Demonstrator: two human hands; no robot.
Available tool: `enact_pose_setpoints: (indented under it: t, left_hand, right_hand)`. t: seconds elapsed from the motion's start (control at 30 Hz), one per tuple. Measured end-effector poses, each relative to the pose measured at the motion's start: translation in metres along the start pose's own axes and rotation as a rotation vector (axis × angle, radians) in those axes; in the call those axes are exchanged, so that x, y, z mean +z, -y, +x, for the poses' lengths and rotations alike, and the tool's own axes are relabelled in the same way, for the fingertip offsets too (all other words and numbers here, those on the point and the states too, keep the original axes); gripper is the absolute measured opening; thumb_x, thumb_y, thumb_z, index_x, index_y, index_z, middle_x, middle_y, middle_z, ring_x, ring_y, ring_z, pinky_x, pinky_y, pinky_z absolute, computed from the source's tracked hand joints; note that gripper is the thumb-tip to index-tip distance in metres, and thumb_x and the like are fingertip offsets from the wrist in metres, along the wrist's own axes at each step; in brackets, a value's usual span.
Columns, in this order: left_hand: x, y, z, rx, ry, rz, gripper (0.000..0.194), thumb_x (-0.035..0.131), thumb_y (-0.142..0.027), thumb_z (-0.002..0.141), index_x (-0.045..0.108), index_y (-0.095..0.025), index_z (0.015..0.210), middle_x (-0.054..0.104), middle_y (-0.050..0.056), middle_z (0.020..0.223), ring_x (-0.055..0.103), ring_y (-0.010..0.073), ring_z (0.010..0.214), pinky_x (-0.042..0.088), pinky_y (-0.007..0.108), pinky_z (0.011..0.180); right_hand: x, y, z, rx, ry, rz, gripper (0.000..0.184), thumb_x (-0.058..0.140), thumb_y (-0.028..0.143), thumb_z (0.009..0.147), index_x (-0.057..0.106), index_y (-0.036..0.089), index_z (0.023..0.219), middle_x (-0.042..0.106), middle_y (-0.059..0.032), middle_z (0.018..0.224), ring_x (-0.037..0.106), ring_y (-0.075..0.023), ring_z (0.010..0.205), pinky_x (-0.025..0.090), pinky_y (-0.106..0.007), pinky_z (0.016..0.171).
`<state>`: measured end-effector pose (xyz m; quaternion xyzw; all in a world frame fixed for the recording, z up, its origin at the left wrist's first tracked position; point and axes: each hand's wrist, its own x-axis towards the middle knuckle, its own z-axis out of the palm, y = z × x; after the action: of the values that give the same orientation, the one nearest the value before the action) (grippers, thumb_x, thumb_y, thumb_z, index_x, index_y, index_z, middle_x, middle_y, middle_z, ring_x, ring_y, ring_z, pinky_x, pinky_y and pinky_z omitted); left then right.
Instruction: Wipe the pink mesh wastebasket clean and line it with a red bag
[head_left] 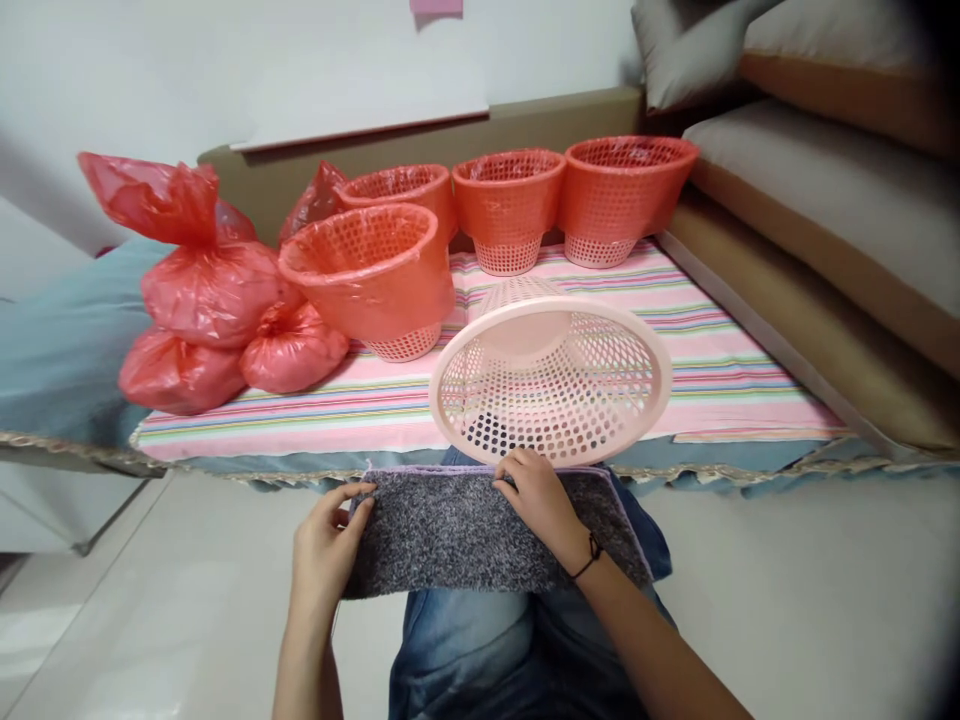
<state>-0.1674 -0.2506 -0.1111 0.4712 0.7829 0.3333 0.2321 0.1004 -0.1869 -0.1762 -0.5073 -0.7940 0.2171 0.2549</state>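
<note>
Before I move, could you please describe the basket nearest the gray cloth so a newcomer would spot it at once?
On the striped cloth, go to the front edge, beyond the gray cloth. There the pale pink basket lies on its side, mouth facing you. The other baskets are lined with red bags; this one has none.

Bright, soft light with floor glare at lower left; right edge blurred and darkened, wide-angle stretching.

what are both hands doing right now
Left hand: pinching the left end of the dark grey fuzzy rectangular cloth with purple edging.
Right hand: fingers curled at the cloth's top edge; grip cannot be told.
</note>
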Motion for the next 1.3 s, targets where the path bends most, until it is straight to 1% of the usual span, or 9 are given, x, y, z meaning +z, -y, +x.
enact_pose_setpoints:
  t: [0.2,0.47,0.6,0.7,0.77,0.87,0.97,1.1,1.3]
  left_hand:
    - [-0.002,-0.002,-0.001,-0.024,-0.004,-0.047,0.044,0.063,-0.053,0.065,0.072,-0.019,0.090,0.054,-0.002,0.055,0.042,0.0134,0.051,0.034,0.025,0.052]
    - [-0.004,0.007,-0.002,-0.032,0.000,-0.124,0.045,0.067,-0.053,0.065,0.072,-0.017,0.092,0.056,-0.001,0.059,0.040,0.0113,0.050,0.031,0.023,0.050]
    - [-0.001,0.007,0.000,-0.003,0.009,-0.119,0.044,0.067,-0.052,0.067,0.073,-0.018,0.093,0.061,0.001,0.066,0.043,0.0121,0.052,0.037,0.025,0.053]
    - [0.001,0.007,0.001,0.051,-0.010,-0.105,0.043,0.067,-0.052,0.069,0.075,-0.019,0.095,0.069,0.005,0.086,0.049,0.0132,0.060,0.043,0.026,0.060]
    - [0.001,0.006,0.001,0.076,-0.018,-0.100,0.042,0.066,-0.052,0.071,0.075,-0.019,0.095,0.070,0.007,0.095,0.053,0.0144,0.065,0.046,0.027,0.064]
    - [-0.001,0.003,0.000,0.082,-0.014,-0.124,0.038,0.063,-0.052,0.073,0.075,-0.019,0.090,0.071,0.008,0.100,0.061,0.0195,0.080,0.049,0.030,0.072]
    - [-0.004,0.004,-0.002,0.074,-0.003,-0.190,0.037,0.064,-0.051,0.073,0.073,-0.018,0.088,0.072,0.010,0.100,0.065,0.0240,0.092,0.050,0.033,0.080]
    - [-0.005,0.009,-0.003,0.017,-0.013,-0.274,0.041,0.069,-0.051,0.070,0.067,-0.017,0.093,0.070,0.008,0.096,0.066,0.0206,0.081,0.051,0.031,0.074]
    - [0.002,0.007,-0.005,0.018,-0.062,-0.312,0.042,0.074,-0.050,0.068,0.055,-0.020,0.092,0.059,-0.001,0.085,0.062,0.0122,0.068,0.048,0.022,0.062]
  right_hand:
    - [0.003,-0.001,0.000,0.013,-0.015,-0.034,0.007,0.061,0.011,0.085,0.059,0.018,0.086,0.059,-0.0052,0.091,0.054,-0.0218,0.090,0.043,-0.034,0.081]
    - [0.000,0.001,0.004,0.013,-0.094,-0.074,0.011,0.054,0.013,0.089,0.057,0.019,0.080,0.058,-0.0043,0.086,0.055,-0.0211,0.087,0.041,-0.032,0.077]
    - [0.005,0.000,0.004,0.050,-0.133,-0.050,0.012,0.050,0.011,0.088,0.057,0.019,0.083,0.059,-0.0049,0.087,0.056,-0.0209,0.086,0.042,-0.032,0.077]
    - [0.010,0.013,0.004,0.054,-0.138,0.024,0.015,0.047,0.012,0.091,0.059,0.019,0.085,0.059,-0.0048,0.089,0.057,-0.0196,0.083,0.045,-0.031,0.076]
    - [0.015,0.028,0.006,-0.021,-0.120,0.109,0.016,0.047,0.013,0.093,0.061,0.020,0.093,0.062,-0.0052,0.095,0.060,-0.0191,0.089,0.047,-0.031,0.080]
    - [0.025,0.054,0.016,-0.125,-0.059,0.160,0.023,0.050,0.016,0.094,0.059,0.021,0.114,0.063,-0.0063,0.112,0.061,-0.0193,0.100,0.048,-0.030,0.086]
    - [0.035,0.071,0.026,-0.110,0.014,0.093,0.017,0.053,0.019,0.093,0.062,0.020,0.108,0.065,-0.0062,0.108,0.064,-0.0192,0.091,0.050,-0.030,0.077]
    - [0.041,0.076,0.035,-0.073,0.000,0.097,0.014,0.049,0.019,0.096,0.063,0.021,0.094,0.065,-0.0035,0.097,0.064,-0.0158,0.085,0.048,-0.026,0.075]
    - [0.048,0.072,0.036,-0.041,-0.035,0.233,0.021,0.046,0.011,0.094,0.062,0.020,0.104,0.064,-0.0062,0.107,0.062,-0.0180,0.100,0.049,-0.029,0.090]
